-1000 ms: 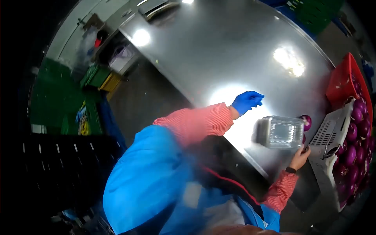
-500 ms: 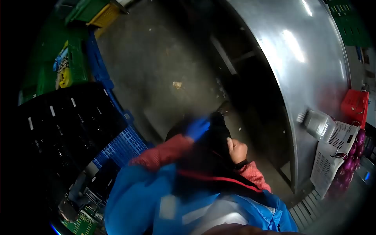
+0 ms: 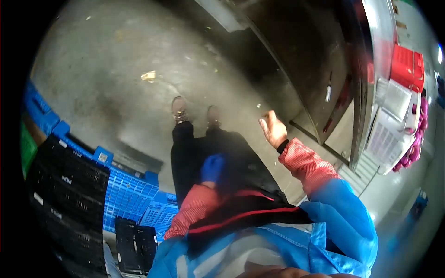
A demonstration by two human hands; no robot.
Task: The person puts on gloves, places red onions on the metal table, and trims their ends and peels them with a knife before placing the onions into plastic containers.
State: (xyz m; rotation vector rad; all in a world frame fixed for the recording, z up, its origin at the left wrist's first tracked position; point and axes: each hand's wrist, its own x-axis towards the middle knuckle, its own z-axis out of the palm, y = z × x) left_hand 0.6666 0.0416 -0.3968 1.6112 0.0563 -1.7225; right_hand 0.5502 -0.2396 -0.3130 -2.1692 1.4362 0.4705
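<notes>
The right hand (image 3: 273, 129), loosely spread, could strike the table (image 3: 382, 39) if the body turns. The left hand (image 3: 212, 168) is blurred; I cannot tell.

Two hands (image 3: 276, 130), two shoes (image 3: 179, 110), one red crate (image 3: 407, 67) and one container (image 3: 397, 99).

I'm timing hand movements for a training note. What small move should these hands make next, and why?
Probably a turn left, bringing the gloved left hand toward the stacked black crates: they stand on that side, and the right hand is open with nothing visible in it. The left is too blurred to judge.
</notes>
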